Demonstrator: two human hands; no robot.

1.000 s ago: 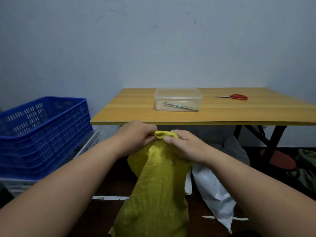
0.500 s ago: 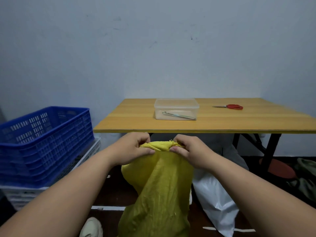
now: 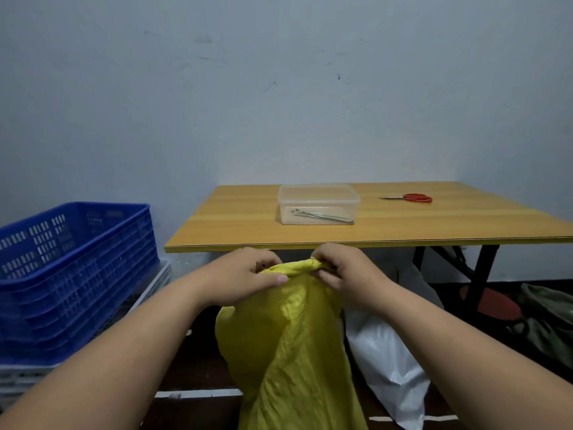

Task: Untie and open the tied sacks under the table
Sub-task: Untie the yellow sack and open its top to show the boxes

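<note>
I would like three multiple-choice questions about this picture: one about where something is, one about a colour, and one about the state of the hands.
1. Where do the scissors lie?
A. in the blue crate
B. on the table top, right of the clear box
C. on the floor

2. What colour is the sack that is being held?
A. yellow
B. white
C. green

3. How do the hands meet the sack?
A. both grip its top edge
B. only the left hand touches it
C. both hang free above it

Answers:
1 B: the scissors with red handles lie on the table, to the right of the clear box.
2 A: the sack in the hands is yellow; a white bag lies beside it.
3 A: the left hand and the right hand both pinch the bunched top edge.
</note>
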